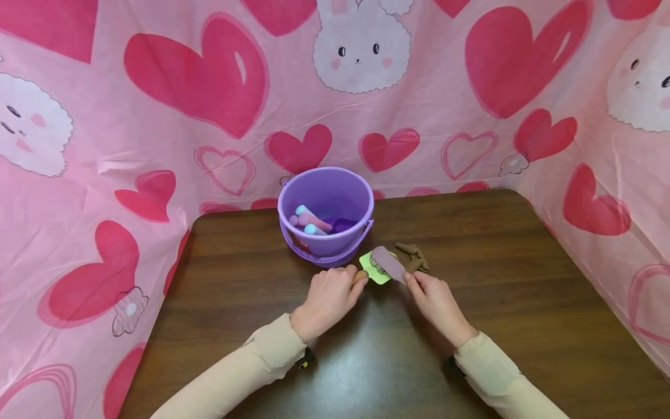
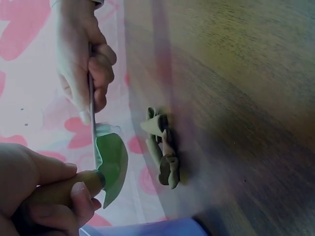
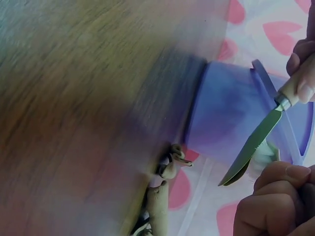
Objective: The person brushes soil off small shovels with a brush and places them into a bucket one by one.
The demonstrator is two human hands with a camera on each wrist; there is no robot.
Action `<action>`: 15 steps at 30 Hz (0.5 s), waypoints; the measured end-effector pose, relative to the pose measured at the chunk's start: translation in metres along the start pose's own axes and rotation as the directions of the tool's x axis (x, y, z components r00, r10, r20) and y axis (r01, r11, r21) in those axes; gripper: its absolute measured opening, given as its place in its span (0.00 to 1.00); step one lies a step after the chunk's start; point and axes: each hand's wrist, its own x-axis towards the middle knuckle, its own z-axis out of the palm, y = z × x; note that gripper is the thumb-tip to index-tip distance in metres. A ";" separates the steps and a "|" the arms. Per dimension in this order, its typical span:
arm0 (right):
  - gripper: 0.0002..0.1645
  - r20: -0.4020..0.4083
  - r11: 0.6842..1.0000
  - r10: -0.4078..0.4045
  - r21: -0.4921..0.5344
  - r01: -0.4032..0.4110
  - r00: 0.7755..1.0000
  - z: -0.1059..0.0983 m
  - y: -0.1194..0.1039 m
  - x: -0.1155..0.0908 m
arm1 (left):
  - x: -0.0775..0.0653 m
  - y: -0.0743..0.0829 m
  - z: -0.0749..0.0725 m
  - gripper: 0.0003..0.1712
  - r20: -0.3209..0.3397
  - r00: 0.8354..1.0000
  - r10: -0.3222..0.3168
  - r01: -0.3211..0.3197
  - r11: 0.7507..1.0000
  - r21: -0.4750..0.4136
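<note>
My left hand grips the wooden handle of a small green hand trowel, its blade held above the table. In my right hand is the handle end of a brush with a mauve back. Its bristles point down onto the trowel blade and meet it, as the head view shows. Part of the blade is hidden under the brush. Just beyond the right hand lie several brown curled pieces in a loose pile on the table; the left wrist view shows these pieces below the blade.
A purple bucket stands behind the trowel, its handle hanging down in front. Inside are pink and light-blue sticks and a darker purple item. The brown wooden table ends at a pink heart-patterned cloth.
</note>
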 end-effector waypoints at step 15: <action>0.20 0.038 0.998 -0.066 -0.020 0.067 0.997 0.000 -0.010 -0.004 | 0.002 -0.002 0.001 0.15 0.005 1.000 0.002 -0.002 1.000 -0.015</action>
